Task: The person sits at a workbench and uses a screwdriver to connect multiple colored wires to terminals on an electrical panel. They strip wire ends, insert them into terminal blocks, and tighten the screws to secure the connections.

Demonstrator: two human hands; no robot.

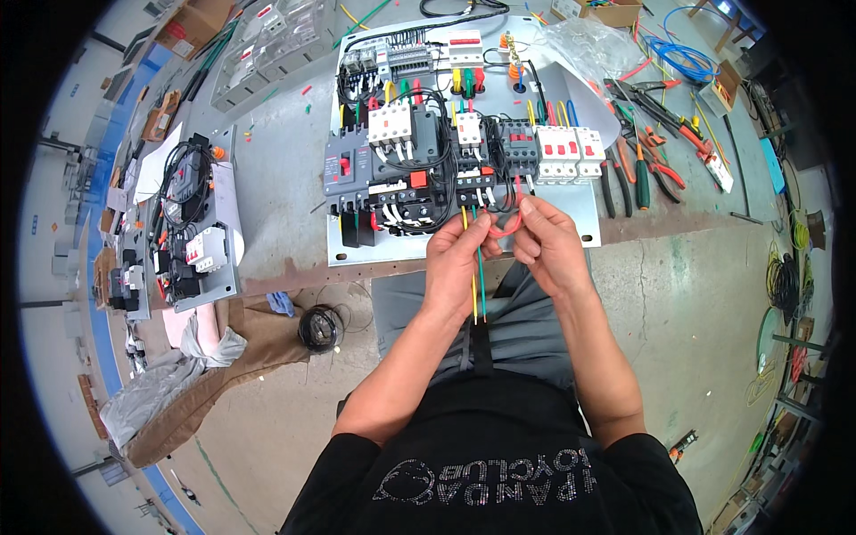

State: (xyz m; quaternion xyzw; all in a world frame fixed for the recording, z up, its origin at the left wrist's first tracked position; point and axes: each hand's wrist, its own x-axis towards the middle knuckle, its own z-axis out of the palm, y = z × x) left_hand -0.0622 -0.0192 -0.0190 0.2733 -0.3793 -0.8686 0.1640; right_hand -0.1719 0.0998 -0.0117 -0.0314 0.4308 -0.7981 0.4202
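Observation:
A red wire [507,233] curves between my two hands at the front edge of a white metal mounting plate [352,255]. My left hand [453,266] is closed, pinching the wire's left part with thumb and forefinger. My right hand [551,242] is closed on the other side of the curve, just below a small black contactor [519,141]. Beside my left fingers a yellow wire [474,290] and a green wire [482,287] hang over the table edge. Above them sits a black overload relay [476,178] with white-sleeved wires. The red wire's ends are partly hidden by my fingers.
White circuit breakers [560,147] and a large grey breaker [346,168] are mounted on the plate. Pliers and cutters [642,169] lie to the right, near a blue wire coil [679,58]. Another wired panel [201,241] stands at left, beside a person's brown-trousered leg [267,334].

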